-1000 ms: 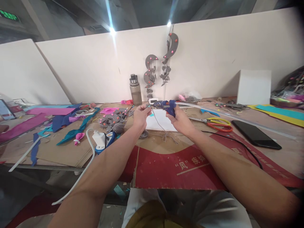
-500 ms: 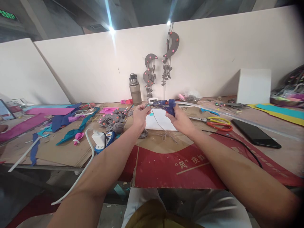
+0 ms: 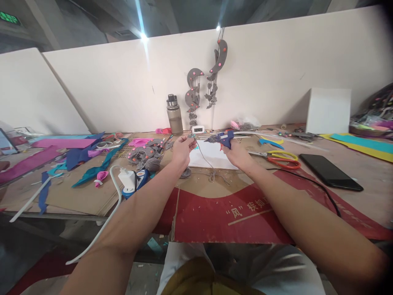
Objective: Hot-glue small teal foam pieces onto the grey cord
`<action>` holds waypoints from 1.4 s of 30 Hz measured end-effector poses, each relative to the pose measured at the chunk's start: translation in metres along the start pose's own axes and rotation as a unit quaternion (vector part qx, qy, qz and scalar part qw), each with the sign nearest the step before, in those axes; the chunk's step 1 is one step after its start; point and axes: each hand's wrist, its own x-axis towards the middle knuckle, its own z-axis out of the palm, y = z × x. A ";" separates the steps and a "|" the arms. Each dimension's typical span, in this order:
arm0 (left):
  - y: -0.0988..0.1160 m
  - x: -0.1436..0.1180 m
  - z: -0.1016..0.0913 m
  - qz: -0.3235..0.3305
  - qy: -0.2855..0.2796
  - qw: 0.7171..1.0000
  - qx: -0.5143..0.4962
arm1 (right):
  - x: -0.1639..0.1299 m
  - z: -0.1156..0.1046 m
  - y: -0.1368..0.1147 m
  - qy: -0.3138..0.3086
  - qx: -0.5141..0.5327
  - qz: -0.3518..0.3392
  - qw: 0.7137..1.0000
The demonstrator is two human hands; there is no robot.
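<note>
My right hand is wrapped round the handle of a blue hot glue gun, whose dark nozzle points left. A clear glue stick runs out of its back. In my left hand the fingertips pinch a grey yarn, and a small teal piece shows at the tips, too small to name. The yarn trails down to the cardboard. Between the two hands lies a white sheet. A coil of grey yarn rests below my left hand. The nozzle stands apart from the left fingertips.
Scissors and a black phone lie at right. A power strip with a white plug sits at left, near decorated grey pieces. Behind stand a bottle and a small digital display. Moon-shaped hangings hang against the white panel.
The glue gun has moved right and slightly down, away from my left fingertips. My left hand has barely moved and still pinches the yarn. The right hanging has swung a little left.
</note>
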 end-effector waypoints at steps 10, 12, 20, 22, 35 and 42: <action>-0.002 -0.016 0.012 0.065 -0.028 0.990 0.120 | 0.001 0.006 0.009 -0.102 -0.292 0.047 0.950; -0.001 -0.020 0.015 0.059 -0.049 0.991 0.106 | 0.001 0.006 0.011 -0.104 -0.309 0.045 0.944; -0.002 -0.031 0.021 0.068 -0.079 0.986 0.131 | -0.009 0.007 -0.011 0.040 0.095 -0.105 0.989; -0.002 -0.033 0.022 0.071 -0.075 0.984 0.148 | -0.015 0.012 -0.020 -0.020 0.258 -0.100 0.961; -0.008 -0.033 0.020 0.051 -0.085 0.979 0.176 | -0.024 0.006 -0.028 0.070 0.220 -0.136 0.964; -0.002 -0.041 0.025 0.009 -0.116 0.987 0.110 | -0.023 0.005 -0.027 0.098 0.186 -0.160 0.964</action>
